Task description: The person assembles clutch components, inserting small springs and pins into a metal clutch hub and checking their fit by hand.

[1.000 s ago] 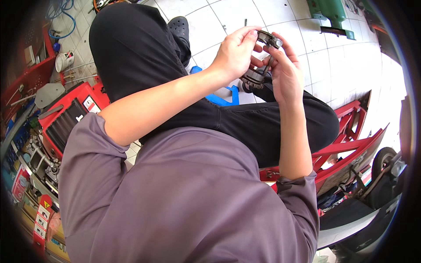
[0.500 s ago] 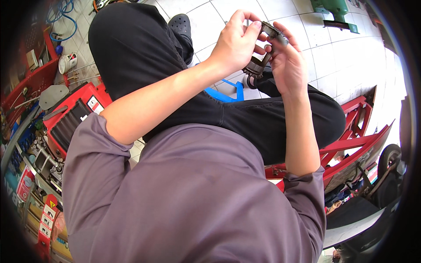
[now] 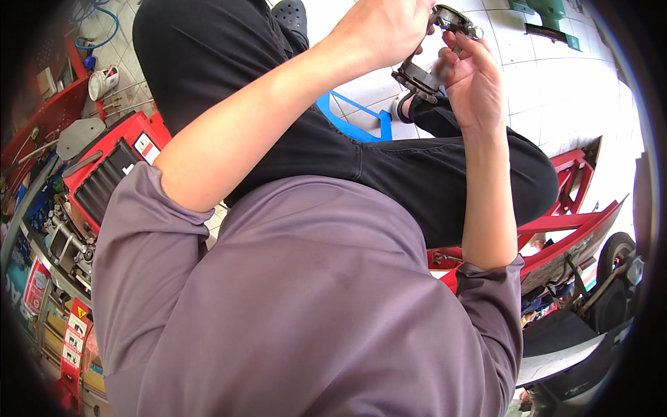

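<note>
A dark metal part (image 3: 420,82) with an open frame and toothed edges is held up over the tiled floor at the top of the view. My left hand (image 3: 389,31) is closed on its upper left side, and the top of that hand is cut off by the picture's edge. On the other side my right hand (image 3: 478,87) has its fingers curled against the part, beside a small ring-like end at the upper right. A blurred greyish spot near my right fingers cannot be made out. Its exact kind does not show.
Below my hands lies a blue frame (image 3: 354,128) between my black-trousered legs. Red metal stands (image 3: 570,222) are at the right, a green machine base (image 3: 549,17) at the far right. Left are a red case (image 3: 114,174), a white bucket (image 3: 103,83) and a tool-filled rack.
Both hands and the metal part have shifted up and slightly right in view. The part has turned, showing more of its toothed lower edge. My right fingers have curled in more.
</note>
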Available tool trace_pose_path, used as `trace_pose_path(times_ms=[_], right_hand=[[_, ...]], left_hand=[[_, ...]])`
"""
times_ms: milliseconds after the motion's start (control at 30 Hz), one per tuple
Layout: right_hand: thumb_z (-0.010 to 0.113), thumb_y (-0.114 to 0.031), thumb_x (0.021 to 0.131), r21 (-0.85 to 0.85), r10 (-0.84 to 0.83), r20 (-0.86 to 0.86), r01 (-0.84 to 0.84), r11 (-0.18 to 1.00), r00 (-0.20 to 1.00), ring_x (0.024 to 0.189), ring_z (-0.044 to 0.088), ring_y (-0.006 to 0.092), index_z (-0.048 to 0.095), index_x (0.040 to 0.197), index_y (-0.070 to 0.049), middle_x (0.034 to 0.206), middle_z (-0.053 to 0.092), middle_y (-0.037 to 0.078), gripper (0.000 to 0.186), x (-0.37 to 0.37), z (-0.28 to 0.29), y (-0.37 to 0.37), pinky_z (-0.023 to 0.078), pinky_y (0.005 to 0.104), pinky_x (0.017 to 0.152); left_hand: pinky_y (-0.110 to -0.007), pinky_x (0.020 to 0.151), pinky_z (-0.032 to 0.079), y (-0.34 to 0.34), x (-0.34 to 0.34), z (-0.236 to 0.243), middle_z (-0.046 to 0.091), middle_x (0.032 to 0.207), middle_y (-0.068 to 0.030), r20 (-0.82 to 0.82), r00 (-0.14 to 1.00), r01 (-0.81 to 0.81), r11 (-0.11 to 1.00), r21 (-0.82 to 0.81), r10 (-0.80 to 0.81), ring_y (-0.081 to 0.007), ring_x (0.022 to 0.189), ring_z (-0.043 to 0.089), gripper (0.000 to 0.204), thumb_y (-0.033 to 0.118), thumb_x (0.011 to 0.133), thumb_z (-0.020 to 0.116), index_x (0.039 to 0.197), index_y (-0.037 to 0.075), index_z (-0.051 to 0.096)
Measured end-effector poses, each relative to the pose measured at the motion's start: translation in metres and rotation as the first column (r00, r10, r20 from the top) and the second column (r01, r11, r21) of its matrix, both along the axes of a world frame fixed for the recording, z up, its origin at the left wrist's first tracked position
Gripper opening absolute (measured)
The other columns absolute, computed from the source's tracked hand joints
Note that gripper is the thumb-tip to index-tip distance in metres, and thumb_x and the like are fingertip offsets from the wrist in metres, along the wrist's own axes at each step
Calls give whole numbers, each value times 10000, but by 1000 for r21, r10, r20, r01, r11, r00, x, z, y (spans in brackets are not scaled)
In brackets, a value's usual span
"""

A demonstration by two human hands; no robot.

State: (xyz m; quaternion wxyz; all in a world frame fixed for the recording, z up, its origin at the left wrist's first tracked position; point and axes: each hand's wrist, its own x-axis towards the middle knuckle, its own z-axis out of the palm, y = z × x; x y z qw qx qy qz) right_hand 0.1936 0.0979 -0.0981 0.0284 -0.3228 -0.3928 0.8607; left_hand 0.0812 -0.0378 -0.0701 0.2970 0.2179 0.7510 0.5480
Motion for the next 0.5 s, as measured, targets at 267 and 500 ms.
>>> trace_pose_path(times_ms=[267, 500], right_hand=[[669, -39, 817, 103, -98, -49, 103, 989, 994, 618, 493, 42, 526, 1177, -84, 883, 609, 21, 390, 0, -1, -13, 373, 171, 561], [637, -13, 839, 151, -142, -96, 156, 976, 985, 634, 466, 24, 501, 1207, -70, 893, 621, 37, 396, 1, 3, -17, 381, 166, 575]], left_hand=[[-333, 566, 498, 0, 2, 8, 621, 775, -158, 240, 971, 10, 1000, -10, -7, -224, 641, 629, 252, 187, 970, 393, 1005, -54, 456], [-290, 599, 502, 0, 13, -5, 637, 823, -147, 255, 967, -49, 993, 108, 20, -188, 684, 636, 260, 215, 977, 417, 1034, -38, 442]])
